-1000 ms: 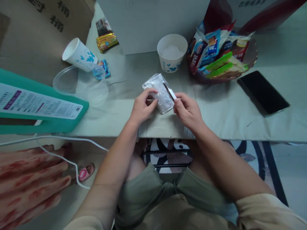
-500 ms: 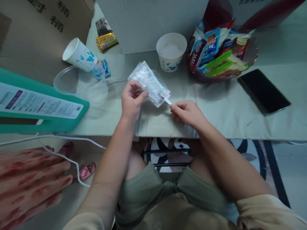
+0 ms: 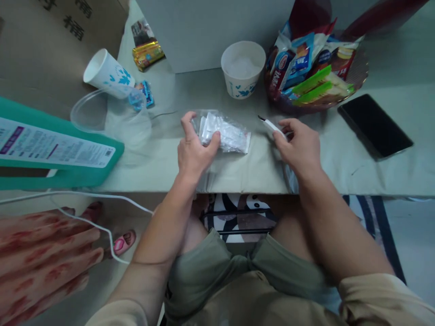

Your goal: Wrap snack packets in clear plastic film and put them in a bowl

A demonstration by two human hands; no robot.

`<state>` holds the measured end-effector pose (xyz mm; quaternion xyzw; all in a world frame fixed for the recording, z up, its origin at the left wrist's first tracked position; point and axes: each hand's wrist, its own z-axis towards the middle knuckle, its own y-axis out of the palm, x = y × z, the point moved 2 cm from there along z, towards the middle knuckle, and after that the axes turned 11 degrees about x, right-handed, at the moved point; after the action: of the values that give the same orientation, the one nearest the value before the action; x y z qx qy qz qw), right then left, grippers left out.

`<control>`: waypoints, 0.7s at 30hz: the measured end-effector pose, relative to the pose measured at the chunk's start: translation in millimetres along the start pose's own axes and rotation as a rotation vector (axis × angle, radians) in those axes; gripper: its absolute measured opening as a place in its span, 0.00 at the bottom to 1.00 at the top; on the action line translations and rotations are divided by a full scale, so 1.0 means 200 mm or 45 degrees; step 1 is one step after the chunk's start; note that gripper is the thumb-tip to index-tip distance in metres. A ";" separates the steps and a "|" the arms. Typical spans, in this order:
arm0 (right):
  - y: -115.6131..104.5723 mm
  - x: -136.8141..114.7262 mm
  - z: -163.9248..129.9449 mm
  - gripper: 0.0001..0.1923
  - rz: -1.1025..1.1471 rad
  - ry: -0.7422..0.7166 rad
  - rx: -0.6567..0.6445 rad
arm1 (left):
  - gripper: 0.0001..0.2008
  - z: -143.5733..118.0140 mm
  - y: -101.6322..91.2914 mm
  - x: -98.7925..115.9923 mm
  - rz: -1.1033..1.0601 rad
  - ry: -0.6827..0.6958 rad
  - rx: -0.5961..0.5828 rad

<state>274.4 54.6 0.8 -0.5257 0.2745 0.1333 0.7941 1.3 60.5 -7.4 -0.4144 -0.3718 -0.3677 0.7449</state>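
Left hand clamps plastic bag on bench; right hand holds small white tool clear of it.
Far left: green box [image 3: 50,149] with printed white label, clear round plastic container [image 3: 102,120], tipped paper cup [image 3: 107,72] with blue print. Left hand [image 3: 193,151], fingers clenched around the near end of a crinkled clear plastic bag [image 3: 226,134] with whitish contents; bag lies flat on the pale cloth-covered bench [image 3: 340,167], long axis left to right. Half a second ago it was lifted and tilted, with the tool at its corner. Behind: upright paper cup of white granules [image 3: 243,68]. Right hand [image 3: 301,147], fingers grasping a slim white tool [image 3: 270,123], dark tip pointing up-left, now apart from the bag. Far right: bowl of glossy snack packets [image 3: 316,68], flat black phone [image 3: 375,127].
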 end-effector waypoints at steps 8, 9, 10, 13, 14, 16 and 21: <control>0.05 -0.15 -0.10 0.28 0.252 -0.470 -0.034 | 0.24 0.11 -0.17 -0.03 0.264 0.122 0.214; 0.08 -0.19 -0.12 0.29 0.316 -0.550 -0.080 | 0.26 0.11 -0.16 -0.04 0.272 0.140 0.191; 0.12 -0.23 -0.14 0.31 0.362 -0.611 -0.117 | 0.27 0.11 -0.15 -0.04 0.262 0.150 0.151; 0.21 -0.33 -0.18 0.36 0.400 -0.665 -0.186 | 0.25 0.09 -0.09 -0.04 0.164 0.135 -0.002; 0.23 -0.35 -0.18 0.36 0.386 -0.648 -0.203 | 0.22 0.09 -0.07 -0.03 0.135 0.126 -0.036; 0.25 -0.38 -0.17 0.33 0.347 -0.600 -0.236 | 0.14 0.09 -0.06 -0.01 0.115 0.113 -0.044; 0.17 -0.30 -0.09 0.12 0.448 -0.447 -0.177 | 0.04 0.13 -0.12 -0.04 0.058 -0.001 0.090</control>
<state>202.8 56.1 4.3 -0.4919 0.2097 0.3770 0.7562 -29.1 76.8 5.0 -0.3964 -0.3752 -0.3370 0.7672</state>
